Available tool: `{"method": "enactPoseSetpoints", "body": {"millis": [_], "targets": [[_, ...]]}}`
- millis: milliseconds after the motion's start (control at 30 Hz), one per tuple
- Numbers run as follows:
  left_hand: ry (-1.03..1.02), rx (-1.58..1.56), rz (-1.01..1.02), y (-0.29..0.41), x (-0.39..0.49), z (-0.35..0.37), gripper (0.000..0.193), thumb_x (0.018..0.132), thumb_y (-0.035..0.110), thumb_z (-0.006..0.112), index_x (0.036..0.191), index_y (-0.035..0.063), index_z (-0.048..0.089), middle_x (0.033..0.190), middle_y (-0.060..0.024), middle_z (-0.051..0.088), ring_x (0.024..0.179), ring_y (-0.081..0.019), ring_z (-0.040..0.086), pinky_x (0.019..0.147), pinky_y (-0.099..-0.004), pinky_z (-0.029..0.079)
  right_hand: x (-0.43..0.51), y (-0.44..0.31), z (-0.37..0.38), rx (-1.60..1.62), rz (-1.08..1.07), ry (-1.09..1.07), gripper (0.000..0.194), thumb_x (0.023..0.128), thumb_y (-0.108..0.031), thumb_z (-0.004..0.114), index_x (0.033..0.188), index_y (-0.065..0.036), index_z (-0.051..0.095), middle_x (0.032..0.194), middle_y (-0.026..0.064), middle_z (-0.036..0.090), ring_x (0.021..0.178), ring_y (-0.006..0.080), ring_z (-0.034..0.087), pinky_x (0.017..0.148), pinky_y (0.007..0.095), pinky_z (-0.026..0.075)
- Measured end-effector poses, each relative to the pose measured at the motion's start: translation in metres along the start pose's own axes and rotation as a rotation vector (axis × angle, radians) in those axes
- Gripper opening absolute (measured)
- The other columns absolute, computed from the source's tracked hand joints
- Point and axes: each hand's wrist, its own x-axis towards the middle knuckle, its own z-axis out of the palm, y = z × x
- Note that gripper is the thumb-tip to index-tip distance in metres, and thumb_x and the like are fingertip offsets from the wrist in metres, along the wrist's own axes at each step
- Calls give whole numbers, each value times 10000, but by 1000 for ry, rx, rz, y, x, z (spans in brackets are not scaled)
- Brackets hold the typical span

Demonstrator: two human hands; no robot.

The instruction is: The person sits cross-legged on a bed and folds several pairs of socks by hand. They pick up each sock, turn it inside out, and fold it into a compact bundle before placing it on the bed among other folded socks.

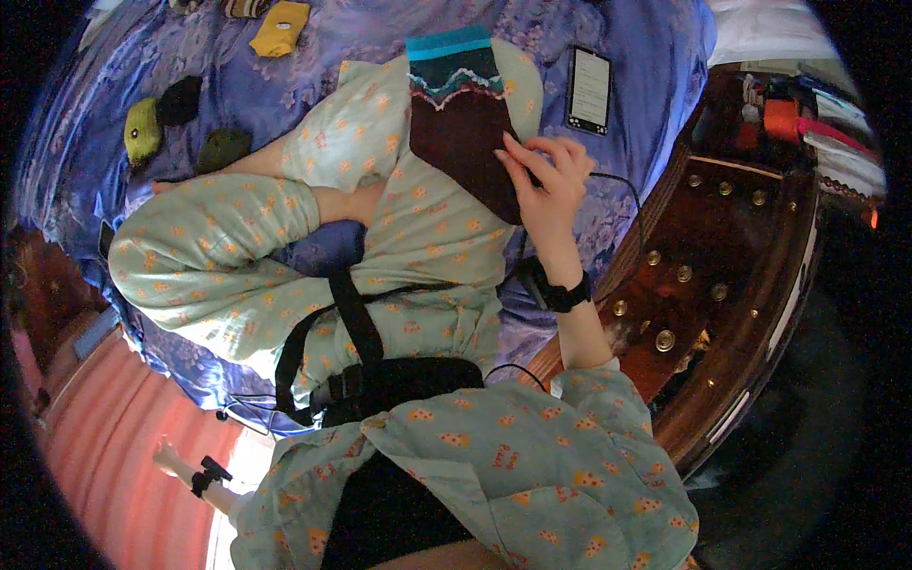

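A dark maroon sock [459,142] with a teal cuff and a zigzag band lies flat over my bent right leg, cuff pointing away from me. My right hand [550,174] rests at its right edge, thumb and index fingertips pinching the fabric. A black wrist device [559,286] is strapped on that arm. Far out to the left, my left hand [168,459] is held away from the bed in front of a pink curtain; it is small and blurred, and no object shows in it. Another black device [212,477] sits on that wrist.
On the blue floral bedding [285,92] lie a yellow folded bundle [281,30], a lime-green bundle [142,132], a black one [179,100] and a dark green one [224,148]. A handheld screen device [590,89] lies right, near a cable. Wooden furniture [684,313] borders the bed.
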Motion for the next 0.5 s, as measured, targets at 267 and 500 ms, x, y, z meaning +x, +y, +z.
{"method": "enactPoseSetpoints", "body": {"millis": [267, 500], "targets": [[-261, -186, 337, 175, -161, -7, 351, 921, 273, 513, 1184, 47, 569, 1009, -97, 662, 781, -149, 651, 645, -253, 506, 0, -5, 0, -73, -3, 19, 94, 742, -129, 682, 818, -114, 630, 827, 4, 615, 884, 195, 537, 812, 351, 295], [-689, -498, 2028, 344, -407, 14, 580, 703, 26, 656, 1248, 41, 458, 1291, -163, 449, 1206, -317, 433, 998, -395, 368, -48, 112, -98, 14, 535, 581, 150, 847, -95, 544, 932, 29, 539, 837, 113, 622, 744, 258, 619, 680, 343, 487]]}}
